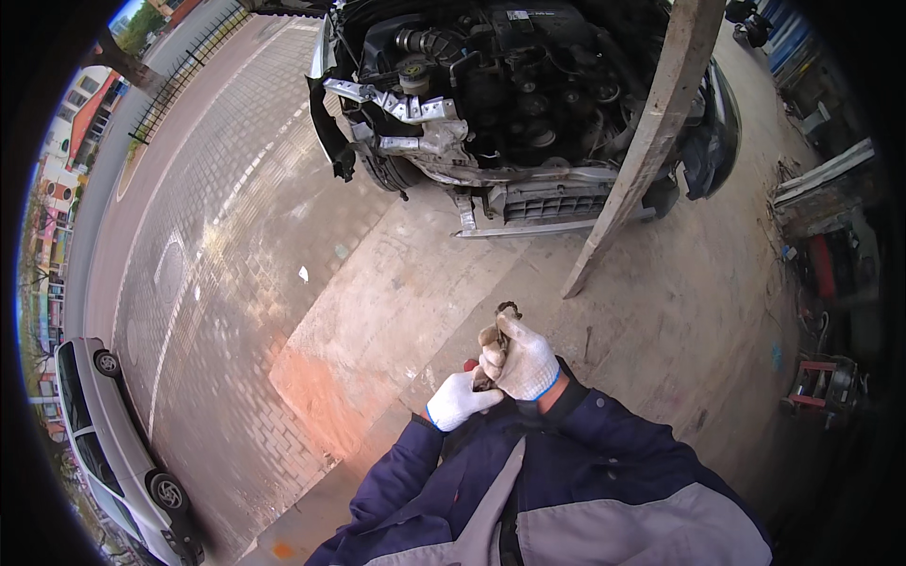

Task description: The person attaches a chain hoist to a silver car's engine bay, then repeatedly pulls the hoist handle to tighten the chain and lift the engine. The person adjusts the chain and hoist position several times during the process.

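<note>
Both my hands wear white knitted gloves with blue cuffs and are close together in front of my chest. My right hand point(525, 363) is closed, pinching a small dark curved metal piece point(510, 308) that looks like a hose clamp and sticks out past the fingertips. Just below and to its left, my left hand point(457, 402) is closed too, with its fingers near the right palm. A small red end point(470, 365) shows above the left fingers. What the left hand grips is mostly hidden.
Ahead stands a car point(528, 113) with its front stripped and engine bay exposed. A slanted post point(642, 151) rises before it. A silver van point(109, 443) is parked at the left. At the right are a red-and-black piece of equipment point(823, 389) and cluttered gear. Paving point(226, 274) spreads left.
</note>
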A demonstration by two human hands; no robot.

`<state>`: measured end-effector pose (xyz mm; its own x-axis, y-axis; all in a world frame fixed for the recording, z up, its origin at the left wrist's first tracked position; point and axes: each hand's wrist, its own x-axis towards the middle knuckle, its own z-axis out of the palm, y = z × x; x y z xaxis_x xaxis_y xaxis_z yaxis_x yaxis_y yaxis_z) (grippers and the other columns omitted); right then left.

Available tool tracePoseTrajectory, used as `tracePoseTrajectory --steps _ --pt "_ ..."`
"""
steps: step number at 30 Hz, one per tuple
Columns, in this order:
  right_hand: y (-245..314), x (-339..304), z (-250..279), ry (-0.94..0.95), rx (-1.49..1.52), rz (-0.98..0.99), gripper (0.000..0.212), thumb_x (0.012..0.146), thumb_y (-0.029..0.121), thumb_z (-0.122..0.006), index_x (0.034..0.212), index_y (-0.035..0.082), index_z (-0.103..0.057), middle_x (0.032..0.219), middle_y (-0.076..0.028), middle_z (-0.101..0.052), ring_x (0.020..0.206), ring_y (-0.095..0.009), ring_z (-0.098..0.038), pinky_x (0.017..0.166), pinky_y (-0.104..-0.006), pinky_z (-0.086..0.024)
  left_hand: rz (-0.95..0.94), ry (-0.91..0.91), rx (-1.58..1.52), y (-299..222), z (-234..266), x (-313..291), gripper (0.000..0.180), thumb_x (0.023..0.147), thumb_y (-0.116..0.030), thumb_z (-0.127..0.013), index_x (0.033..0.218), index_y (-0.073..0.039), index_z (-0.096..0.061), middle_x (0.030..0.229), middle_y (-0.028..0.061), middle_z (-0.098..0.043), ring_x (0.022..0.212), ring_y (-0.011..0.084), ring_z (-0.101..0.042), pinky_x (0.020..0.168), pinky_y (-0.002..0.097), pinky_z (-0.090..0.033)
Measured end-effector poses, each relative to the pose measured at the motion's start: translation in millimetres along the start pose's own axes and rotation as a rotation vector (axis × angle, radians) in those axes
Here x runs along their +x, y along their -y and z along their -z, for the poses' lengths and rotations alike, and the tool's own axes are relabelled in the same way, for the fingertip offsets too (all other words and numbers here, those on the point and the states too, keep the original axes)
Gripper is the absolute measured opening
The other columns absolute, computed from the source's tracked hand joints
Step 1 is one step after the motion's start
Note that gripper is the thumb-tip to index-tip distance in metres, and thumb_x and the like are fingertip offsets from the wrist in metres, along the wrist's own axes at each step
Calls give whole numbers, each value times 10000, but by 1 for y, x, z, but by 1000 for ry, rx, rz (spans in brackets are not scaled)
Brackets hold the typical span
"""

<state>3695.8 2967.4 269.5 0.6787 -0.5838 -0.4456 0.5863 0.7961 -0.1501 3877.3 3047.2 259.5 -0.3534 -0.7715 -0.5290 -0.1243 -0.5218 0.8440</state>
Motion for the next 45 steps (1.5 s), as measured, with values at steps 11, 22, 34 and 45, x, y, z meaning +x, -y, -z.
tracePoseTrajectory --steps 11,22,34,45 --pt "73 143 90 -424 296 -39 406 1062 427 -635 999 30 -695 700 -50 -667 558 -262 -610 841 -509 -570 199 -267 465 -56 27 33 516 934 -467 -759 895 47 -726 703 286 -636 580 323 -658 590 455 -512" --pt "154 238 233 -745 92 -94 292 1076 375 -592 855 189 -635 597 11 -598 455 -200 -524 467 -403 -425 513 -645 97 -97 -3 -30 193 871 -126 -732 803 50 -693 606 41 -611 573 77 -561 550 308 -467" --pt "219 246 78 -623 -4 -149 347 1090 415 -592 869 151 -637 588 107 -320 506 -84 -302 515 -274 -333 419 -651 -160 -83 110 25 145 876 -105 -780 827 19 -723 673 7 -645 620 65 -572 586 269 -474" --pt "288 153 3 -150 20 241 452 1166 406 -408 997 85 -676 552 50 -311 494 -101 -287 540 -319 -348 170 -94 106 -147 180 164 471 866 -153 -839 1288 21 -719 1119 168 -789 995 190 -756 933 330 -585"
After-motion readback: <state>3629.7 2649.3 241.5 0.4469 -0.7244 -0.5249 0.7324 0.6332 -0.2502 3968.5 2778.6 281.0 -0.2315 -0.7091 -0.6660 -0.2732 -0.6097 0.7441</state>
